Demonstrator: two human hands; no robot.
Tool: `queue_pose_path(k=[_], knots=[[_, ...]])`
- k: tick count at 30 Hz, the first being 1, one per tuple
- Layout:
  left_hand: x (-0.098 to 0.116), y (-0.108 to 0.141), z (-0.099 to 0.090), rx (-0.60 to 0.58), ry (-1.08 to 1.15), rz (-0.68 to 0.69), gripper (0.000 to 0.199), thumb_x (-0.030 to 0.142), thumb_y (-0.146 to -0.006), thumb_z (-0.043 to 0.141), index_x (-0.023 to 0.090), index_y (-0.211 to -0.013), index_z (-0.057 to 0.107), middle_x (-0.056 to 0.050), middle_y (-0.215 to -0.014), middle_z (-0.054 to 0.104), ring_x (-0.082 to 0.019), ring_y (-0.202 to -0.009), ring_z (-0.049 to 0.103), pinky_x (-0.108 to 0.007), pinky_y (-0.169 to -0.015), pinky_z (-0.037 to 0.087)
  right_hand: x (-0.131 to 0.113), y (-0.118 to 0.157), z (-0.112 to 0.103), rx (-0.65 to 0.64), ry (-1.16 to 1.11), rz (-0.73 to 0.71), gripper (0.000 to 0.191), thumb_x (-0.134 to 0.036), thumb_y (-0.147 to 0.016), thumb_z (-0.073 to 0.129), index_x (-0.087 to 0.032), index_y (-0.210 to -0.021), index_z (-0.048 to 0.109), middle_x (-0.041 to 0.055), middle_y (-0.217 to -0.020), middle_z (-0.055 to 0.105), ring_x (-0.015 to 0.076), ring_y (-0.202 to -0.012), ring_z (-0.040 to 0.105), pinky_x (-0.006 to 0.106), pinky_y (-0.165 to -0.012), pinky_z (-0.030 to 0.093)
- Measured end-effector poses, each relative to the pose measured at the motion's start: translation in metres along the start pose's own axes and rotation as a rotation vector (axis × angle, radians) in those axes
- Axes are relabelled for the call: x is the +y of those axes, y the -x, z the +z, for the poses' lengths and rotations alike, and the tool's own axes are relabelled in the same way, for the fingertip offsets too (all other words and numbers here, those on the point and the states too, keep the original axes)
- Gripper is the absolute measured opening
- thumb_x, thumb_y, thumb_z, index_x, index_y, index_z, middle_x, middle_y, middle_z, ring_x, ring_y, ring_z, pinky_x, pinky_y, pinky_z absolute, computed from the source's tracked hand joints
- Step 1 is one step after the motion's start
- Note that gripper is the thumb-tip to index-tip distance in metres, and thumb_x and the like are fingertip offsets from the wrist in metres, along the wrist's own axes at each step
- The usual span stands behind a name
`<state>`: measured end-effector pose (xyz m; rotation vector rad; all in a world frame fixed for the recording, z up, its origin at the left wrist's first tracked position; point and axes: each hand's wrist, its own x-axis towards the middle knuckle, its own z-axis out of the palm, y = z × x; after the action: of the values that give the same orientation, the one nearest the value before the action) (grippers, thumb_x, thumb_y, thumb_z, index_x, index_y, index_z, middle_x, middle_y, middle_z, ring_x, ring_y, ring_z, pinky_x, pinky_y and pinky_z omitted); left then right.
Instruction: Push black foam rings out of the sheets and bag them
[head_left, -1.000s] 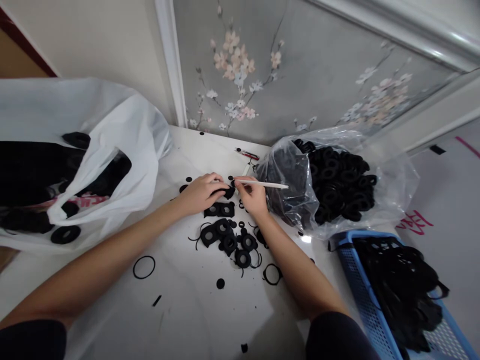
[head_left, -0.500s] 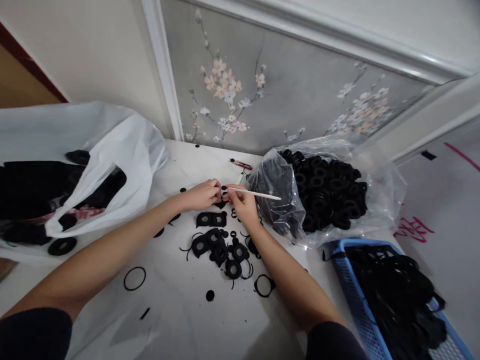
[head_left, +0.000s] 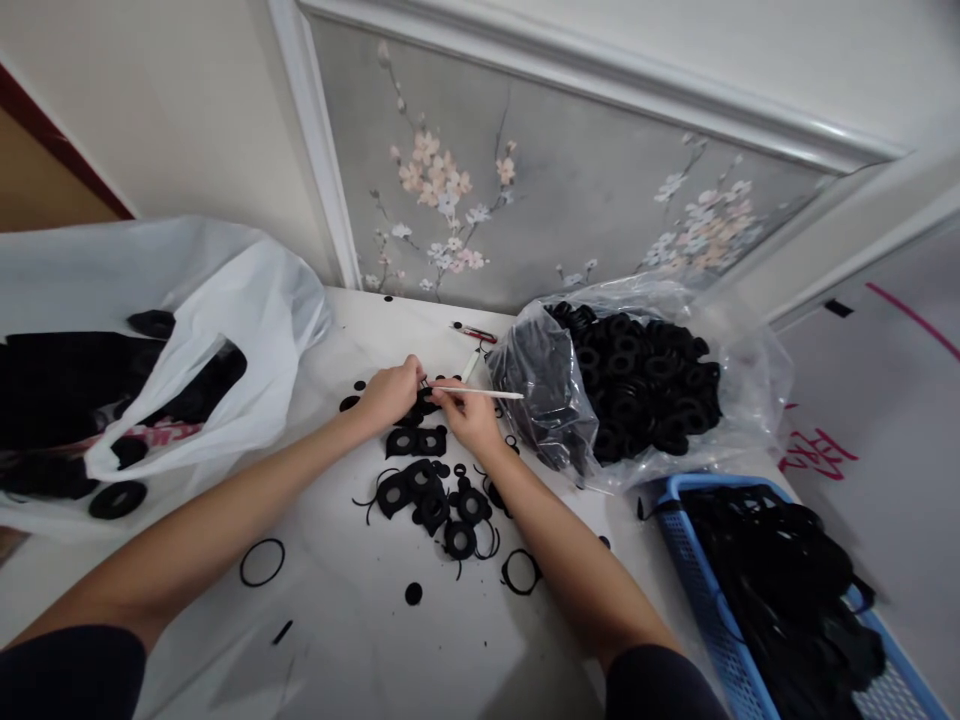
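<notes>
My right hand point(head_left: 466, 412) is closed around a thin white stick point(head_left: 501, 395), which points to the right past the fingers. Close beside it, my left hand point(head_left: 391, 392) is pinched at a small black piece point(head_left: 426, 394) between the two hands; its shape is mostly hidden by the fingers. Just below the hands lies a flat black piece with two holes point(head_left: 416, 428). Nearer to me is a cluster of black rubber-like rings point(head_left: 459, 540) with thin curled offcuts around them.
A clear bag full of black rings point(head_left: 637, 380) stands at the back right. In front of it is a blue basket point(head_left: 679, 545) of black scraps. A white plastic bag point(head_left: 277, 290) with black pieces lies left. A red cutter point(head_left: 476, 333) rests near the wall.
Both hands have moved slightly left, and the white stick lies flatter than before. The view has shifted a little. The rings on the table look unmoved.
</notes>
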<state>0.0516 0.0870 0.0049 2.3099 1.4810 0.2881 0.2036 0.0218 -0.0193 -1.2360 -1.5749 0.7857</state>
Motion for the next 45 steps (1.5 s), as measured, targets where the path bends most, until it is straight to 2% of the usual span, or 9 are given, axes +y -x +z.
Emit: queue_pose_path(k=[4, 9, 12, 18, 23, 30, 33, 40, 45], knots=[[-0.001, -0.004, 0.0, 0.053, 0.098, -0.075, 0.008, 0.022, -0.09, 0.045, 0.018, -0.096, 0.047, -0.01, -0.075, 0.07, -0.029, -0.081, 0.07, -0.038, -0.08, 0.049, 0.0, -0.001, 0.0, -0.001, 0.069, -0.028, 0.026, -0.034, -0.094, 0.05, -0.021, -0.102, 0.071, 0.0052, -0.088, 0.077, 0.0202, -0.082, 0.073, 0.028, -0.072, 0.054], [-0.01, -0.01, -0.007, 0.088, 0.319, -0.124, 0.01, 0.023, -0.094, 0.036, 0.02, -0.09, 0.045, -0.003, -0.072, 0.07, -0.015, -0.052, 0.062, -0.027, -0.057, 0.051, -0.005, 0.003, 0.001, 0.016, 0.108, -0.077, 0.024, -0.033, -0.092, 0.052, -0.022, -0.098, 0.072, 0.0042, -0.089, 0.076, 0.0201, -0.078, 0.071, 0.029, -0.072, 0.054], [-0.019, -0.006, -0.024, 0.163, 0.384, -0.116, 0.011, 0.029, -0.088, 0.047, 0.019, -0.084, 0.05, -0.004, -0.086, 0.07, -0.013, -0.055, 0.061, -0.024, -0.051, 0.049, -0.014, 0.005, -0.001, 0.045, 0.086, -0.132, 0.022, -0.032, -0.091, 0.053, -0.022, -0.097, 0.073, 0.0053, -0.097, 0.075, 0.0204, -0.091, 0.069, 0.032, -0.086, 0.053], [-0.047, 0.025, -0.05, 0.418, 0.367, -0.145, 0.032, 0.04, -0.087, 0.042, 0.017, -0.096, 0.063, -0.008, -0.102, 0.066, -0.022, -0.091, 0.062, -0.035, -0.084, 0.05, -0.071, 0.009, -0.001, 0.378, -0.257, 0.035, 0.032, -0.043, -0.09, 0.056, -0.019, -0.104, 0.072, 0.011, -0.122, 0.064, 0.0236, -0.107, 0.063, 0.036, -0.084, 0.056], [-0.066, 0.063, -0.042, 0.339, 0.346, -0.155, 0.046, 0.038, -0.084, 0.04, 0.012, -0.117, 0.058, -0.01, -0.101, 0.065, -0.022, -0.082, 0.062, -0.036, -0.077, 0.052, -0.114, 0.021, 0.015, -0.02, -0.309, -0.208, 0.018, -0.036, -0.086, 0.064, -0.025, -0.095, 0.076, 0.0044, -0.098, 0.074, 0.0184, -0.09, 0.068, 0.031, -0.076, 0.056], [-0.065, 0.09, -0.033, 0.284, 0.236, -0.059, 0.044, 0.051, -0.07, 0.067, 0.017, -0.097, 0.066, -0.011, -0.103, 0.064, -0.033, -0.106, 0.056, -0.048, -0.099, 0.043, -0.063, 0.013, 0.027, -0.061, -0.215, 0.088, 0.016, -0.03, -0.083, 0.066, -0.02, -0.09, 0.076, 0.0067, -0.089, 0.076, 0.0194, -0.077, 0.07, 0.032, -0.065, 0.056], [-0.06, 0.093, -0.031, 0.29, 0.231, -0.044, 0.031, 0.043, -0.073, 0.068, 0.019, -0.092, 0.065, -0.008, -0.097, 0.066, -0.029, -0.099, 0.059, -0.045, -0.093, 0.047, -0.048, 0.014, 0.028, -0.072, -0.247, 0.125, 0.019, -0.035, -0.083, 0.066, -0.022, -0.092, 0.076, 0.0049, -0.086, 0.076, 0.0191, -0.076, 0.07, 0.032, -0.066, 0.055], [-0.054, 0.11, -0.021, 0.454, 0.222, 0.407, 0.016, 0.018, -0.087, 0.053, 0.02, -0.102, 0.06, -0.003, -0.094, 0.065, -0.015, -0.084, 0.064, -0.028, -0.076, 0.054, -0.05, 0.026, 0.031, -0.049, -0.547, 0.177, 0.023, -0.044, -0.078, 0.071, -0.025, -0.09, 0.074, 0.0035, -0.095, 0.076, 0.0206, -0.088, 0.071, 0.034, -0.076, 0.057], [-0.06, 0.115, -0.02, 0.219, 0.059, 0.729, 0.018, 0.011, -0.087, 0.047, 0.018, -0.091, 0.063, -0.007, -0.097, 0.066, -0.017, -0.085, 0.065, -0.028, -0.075, 0.055, -0.043, 0.031, 0.027, -0.01, -0.46, 0.106, 0.019, -0.042, -0.081, 0.071, -0.025, -0.089, 0.075, 0.0035, -0.091, 0.075, 0.0201, -0.083, 0.07, 0.035, -0.078, 0.057]])
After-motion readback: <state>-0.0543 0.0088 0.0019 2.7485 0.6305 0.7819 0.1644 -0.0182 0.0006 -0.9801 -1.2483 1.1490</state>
